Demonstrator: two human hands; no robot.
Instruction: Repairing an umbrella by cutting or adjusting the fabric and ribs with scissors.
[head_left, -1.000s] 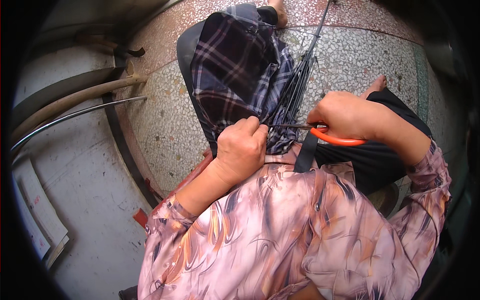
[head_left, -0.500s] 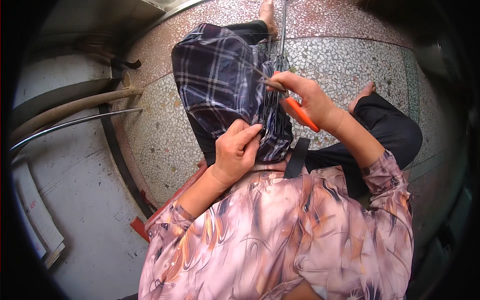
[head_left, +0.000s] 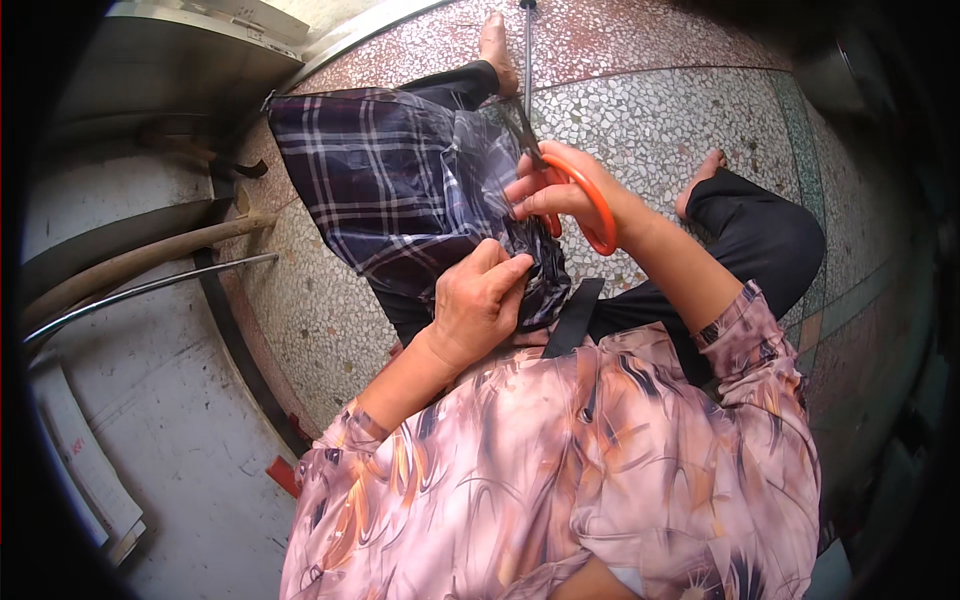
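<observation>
At the centre of the frame, a navy-and-white plaid fabric umbrella [head_left: 370,160] is being pinched by the left hand [head_left: 470,300], its thumb and forefinger drawn narrowly together at the gathered lower edge, though exactly which part is being gripped cannot be told. Just above and to the right, a pair of scissors with looped orange handles [head_left: 601,202] and dark metal blades, blurred and pointing upward, is being held by the right hand [head_left: 568,202]. Near the top centre, a thin metal shaft [head_left: 527,70] is being seen against the pale speckled terrazzo floor [head_left: 680,120].
</observation>
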